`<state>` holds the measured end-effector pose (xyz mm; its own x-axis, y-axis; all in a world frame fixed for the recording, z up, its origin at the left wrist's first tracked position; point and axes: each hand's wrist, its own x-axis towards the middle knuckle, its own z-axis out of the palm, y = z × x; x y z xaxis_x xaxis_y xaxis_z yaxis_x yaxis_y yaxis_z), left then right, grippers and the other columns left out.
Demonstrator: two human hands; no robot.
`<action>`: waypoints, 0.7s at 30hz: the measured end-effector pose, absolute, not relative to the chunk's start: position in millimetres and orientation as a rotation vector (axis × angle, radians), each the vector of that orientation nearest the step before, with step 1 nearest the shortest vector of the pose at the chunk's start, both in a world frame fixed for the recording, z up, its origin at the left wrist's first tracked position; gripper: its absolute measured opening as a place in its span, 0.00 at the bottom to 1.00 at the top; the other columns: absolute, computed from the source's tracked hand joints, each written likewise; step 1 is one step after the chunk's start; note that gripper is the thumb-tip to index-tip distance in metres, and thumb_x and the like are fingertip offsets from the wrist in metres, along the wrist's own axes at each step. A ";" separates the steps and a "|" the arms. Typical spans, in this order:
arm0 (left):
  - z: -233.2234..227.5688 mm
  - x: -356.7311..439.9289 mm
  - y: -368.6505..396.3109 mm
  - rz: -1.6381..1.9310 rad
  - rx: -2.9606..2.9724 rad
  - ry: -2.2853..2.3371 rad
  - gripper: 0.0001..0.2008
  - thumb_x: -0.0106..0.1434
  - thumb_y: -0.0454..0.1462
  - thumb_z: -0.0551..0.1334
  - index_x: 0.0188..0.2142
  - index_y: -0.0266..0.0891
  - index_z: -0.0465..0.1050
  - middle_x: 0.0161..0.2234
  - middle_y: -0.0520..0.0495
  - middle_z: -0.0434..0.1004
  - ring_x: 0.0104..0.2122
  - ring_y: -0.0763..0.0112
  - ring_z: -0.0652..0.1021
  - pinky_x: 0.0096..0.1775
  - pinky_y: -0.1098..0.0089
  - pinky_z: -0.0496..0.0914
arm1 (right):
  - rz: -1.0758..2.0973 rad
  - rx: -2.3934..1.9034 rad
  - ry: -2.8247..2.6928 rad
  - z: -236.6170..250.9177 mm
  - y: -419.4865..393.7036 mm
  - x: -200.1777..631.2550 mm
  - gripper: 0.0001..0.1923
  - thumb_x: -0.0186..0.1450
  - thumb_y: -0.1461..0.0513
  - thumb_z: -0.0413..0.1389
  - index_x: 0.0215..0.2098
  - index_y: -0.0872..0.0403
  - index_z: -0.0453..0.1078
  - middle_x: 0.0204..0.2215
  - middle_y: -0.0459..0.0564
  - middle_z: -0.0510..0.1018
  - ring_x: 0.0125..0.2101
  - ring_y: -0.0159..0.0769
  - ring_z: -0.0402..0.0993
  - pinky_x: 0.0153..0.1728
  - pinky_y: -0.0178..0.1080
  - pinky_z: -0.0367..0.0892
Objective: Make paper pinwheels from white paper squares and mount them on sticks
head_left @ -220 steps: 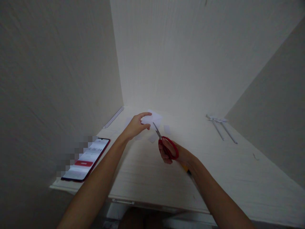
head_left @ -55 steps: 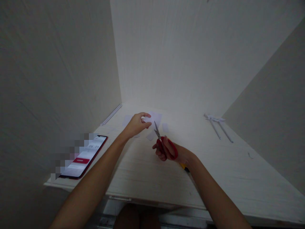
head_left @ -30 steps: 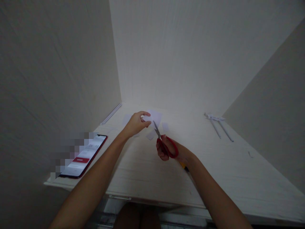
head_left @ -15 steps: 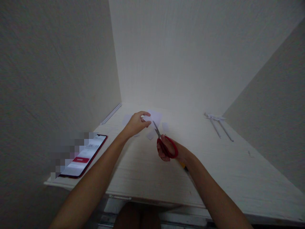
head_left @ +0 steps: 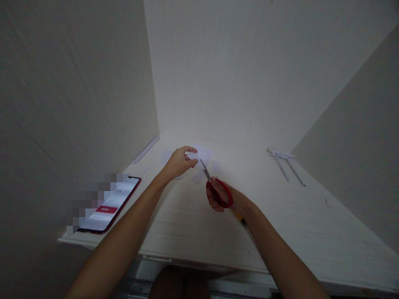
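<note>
My left hand (head_left: 178,163) pinches a small white paper piece (head_left: 193,156) above the white desk (head_left: 280,224). My right hand (head_left: 222,197) has its fingers through the handles of red scissors (head_left: 215,187), whose blades point up and left at the paper. Several small white paper scraps (head_left: 197,177) lie on the desk under and around both hands. A yellow and black object (head_left: 241,218) shows just behind my right wrist, mostly hidden.
A phone (head_left: 109,204) with a lit screen lies at the desk's near left corner. Two thin white rolled paper sticks (head_left: 286,165) rest at the back right. A white strip (head_left: 146,149) lies along the left wall. Walls enclose the desk on three sides.
The scissor blades have opened and shut slightly on the paper over the last seconds. Both hands stay in nearly the same place.
</note>
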<state>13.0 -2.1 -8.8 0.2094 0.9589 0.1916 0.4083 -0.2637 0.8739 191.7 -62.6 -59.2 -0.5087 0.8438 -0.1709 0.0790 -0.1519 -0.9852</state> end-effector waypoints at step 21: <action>-11.8 -1.5 11.3 1.265 1.871 1.383 0.18 0.49 0.30 0.59 0.42 0.33 0.68 0.23 0.53 0.67 0.19 0.78 0.65 0.24 0.76 0.60 | 1.814 -1.009 -1.571 -47.1 -67.9 201.0 0.29 0.55 0.38 0.44 0.29 0.56 0.59 0.15 0.42 0.63 0.13 0.22 0.54 0.12 0.29 0.47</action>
